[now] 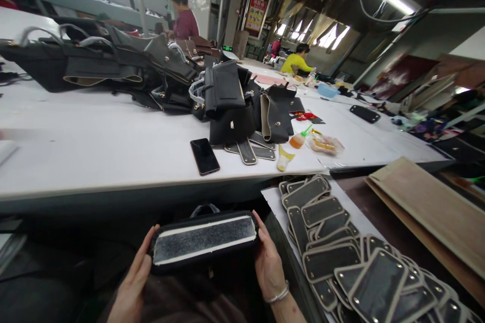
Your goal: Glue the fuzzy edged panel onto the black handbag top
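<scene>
I hold a black bag panel at 6 o'clock, low in view. My left hand grips its left end, my right hand its right end, fingers curled round the edges. A stack of dark patches lies at 4 o'clock. A phone rests on the white table at 12 o'clock.

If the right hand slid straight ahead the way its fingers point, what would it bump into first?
Probably the front edge of the white table. The right hand holds one end of the black bag panel, fingers pointing up and away. The dark gap before that edge looks free, though depth is hard to judge.
</scene>
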A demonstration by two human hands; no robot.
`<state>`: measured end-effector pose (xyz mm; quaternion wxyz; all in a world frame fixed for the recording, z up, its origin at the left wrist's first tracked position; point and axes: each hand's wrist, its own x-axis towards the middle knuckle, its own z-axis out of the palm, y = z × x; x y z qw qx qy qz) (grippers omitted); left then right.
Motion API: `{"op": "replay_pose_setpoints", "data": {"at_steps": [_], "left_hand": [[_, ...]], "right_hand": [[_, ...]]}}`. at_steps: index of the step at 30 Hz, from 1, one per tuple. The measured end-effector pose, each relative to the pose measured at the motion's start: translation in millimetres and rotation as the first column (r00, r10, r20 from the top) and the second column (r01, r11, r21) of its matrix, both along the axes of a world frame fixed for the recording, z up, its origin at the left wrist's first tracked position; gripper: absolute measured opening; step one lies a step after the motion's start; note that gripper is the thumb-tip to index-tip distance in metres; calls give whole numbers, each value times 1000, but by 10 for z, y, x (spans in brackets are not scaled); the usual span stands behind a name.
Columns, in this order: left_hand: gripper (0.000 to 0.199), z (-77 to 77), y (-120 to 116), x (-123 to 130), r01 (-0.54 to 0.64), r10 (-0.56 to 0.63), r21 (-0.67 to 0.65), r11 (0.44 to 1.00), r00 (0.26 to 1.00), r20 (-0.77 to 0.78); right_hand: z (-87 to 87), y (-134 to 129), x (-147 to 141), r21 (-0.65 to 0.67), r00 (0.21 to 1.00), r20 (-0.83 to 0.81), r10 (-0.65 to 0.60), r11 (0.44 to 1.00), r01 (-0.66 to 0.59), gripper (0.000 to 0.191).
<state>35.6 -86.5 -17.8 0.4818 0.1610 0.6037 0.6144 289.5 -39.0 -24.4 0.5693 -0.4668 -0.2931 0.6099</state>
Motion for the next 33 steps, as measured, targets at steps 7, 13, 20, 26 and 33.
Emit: {"op": "replay_pose_setpoints", "data": {"at_steps": [7,13,20,26,33], "left_hand": [[51,-55,-37,38,70,-44,115,991,975,-219],[48,5,-66,-249,256,-253,146,956,967,-37],[55,127,-22,-523,461,-448,141,876,887,-111],[52,85,-100,-391,429,-375,71,901,850,-371],[74,112,24,-329,431,-313,-25,902,613,-725]], "right_hand": [[-94,2,-116,170,753,634,-176,982,87,66],[4,90,230,-30,768,629,120,991,-130,64],[251,437,612,-107,704,598,383,909,-403,60],[224,266,436,-54,731,590,343,920,-388,62],[235,178,237,125,667,735,121,943,-308,55]]}}
